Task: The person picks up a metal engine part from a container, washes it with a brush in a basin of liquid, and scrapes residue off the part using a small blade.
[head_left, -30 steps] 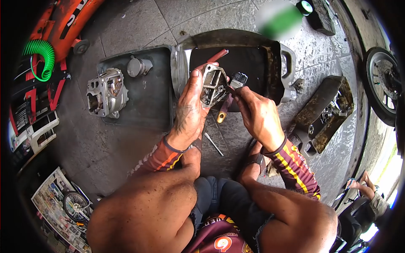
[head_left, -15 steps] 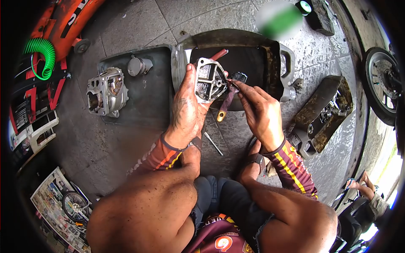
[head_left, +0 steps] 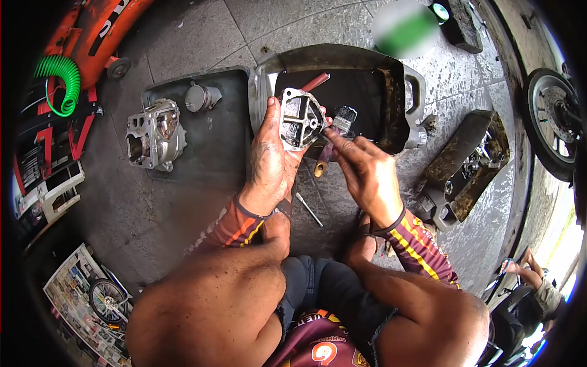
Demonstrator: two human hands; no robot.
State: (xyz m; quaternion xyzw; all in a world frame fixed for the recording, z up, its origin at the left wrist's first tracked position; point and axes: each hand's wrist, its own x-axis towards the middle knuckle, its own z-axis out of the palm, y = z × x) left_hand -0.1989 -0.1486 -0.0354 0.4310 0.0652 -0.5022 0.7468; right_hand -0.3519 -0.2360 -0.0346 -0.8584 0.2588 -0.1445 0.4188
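Observation:
My left hand (head_left: 270, 162) holds up a metal engine cover (head_left: 296, 136), its ribbed inner side facing me. My right hand (head_left: 367, 171) is closed in a pinch at the right edge of the cover, fingertips against it; whatever they hold is too small or hidden to make out. Just behind the fingers lies a paintbrush (head_left: 343, 125) with wet-looking dark bristles, partly hidden by my right hand. A red handle (head_left: 316, 81) shows behind the cover, inside the dark pan (head_left: 333, 55).
On the left tray (head_left: 223, 144) rest an engine cylinder part (head_left: 157, 136) and a piston (head_left: 202, 97). A thin metal tool (head_left: 309, 209) lies on the floor between my feet. To the right stands a grimy bin (head_left: 468, 168) with small metal parts, near a wheel (head_left: 553, 125).
My right hand has shifted slightly left and down, its fingers more curled against the cover's edge. The cover has moved very slightly left, and more of the paintbrush shows.

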